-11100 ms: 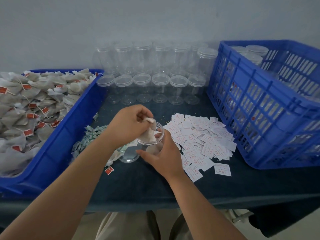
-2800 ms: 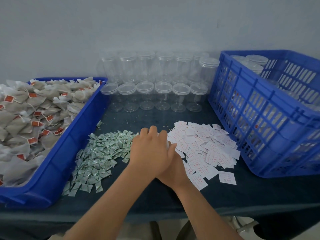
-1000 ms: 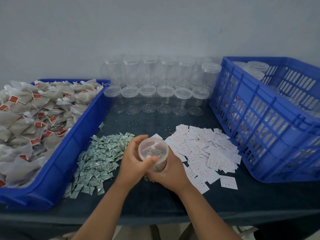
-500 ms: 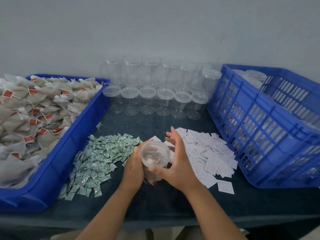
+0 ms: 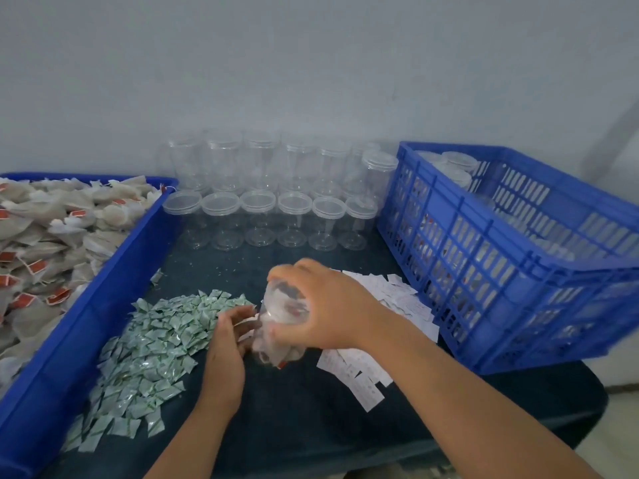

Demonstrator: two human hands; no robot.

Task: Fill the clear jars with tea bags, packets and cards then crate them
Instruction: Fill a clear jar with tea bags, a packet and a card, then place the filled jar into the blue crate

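Where a dark desk [image 5: 311, 409] meets a pale wall [image 5: 311, 63], the right grip [image 5: 332, 305] curls over a filled jar [image 5: 280, 326] at centre, the left grip [image 5: 224, 344] spread beside it. A blue crate [image 5: 501, 271] stands at 3 o'clock, a tea-bag tray [image 5: 114, 281] at 9.

right hand [image 5: 332, 307] gripping from above, left hand [image 5: 225, 344] relaxed

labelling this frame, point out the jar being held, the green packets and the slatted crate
jar [image 5: 281, 312], head view, clear side wall
green packets [image 5: 155, 344], head view, middle of the pile
slatted crate [image 5: 484, 271], head view, slotted side wall
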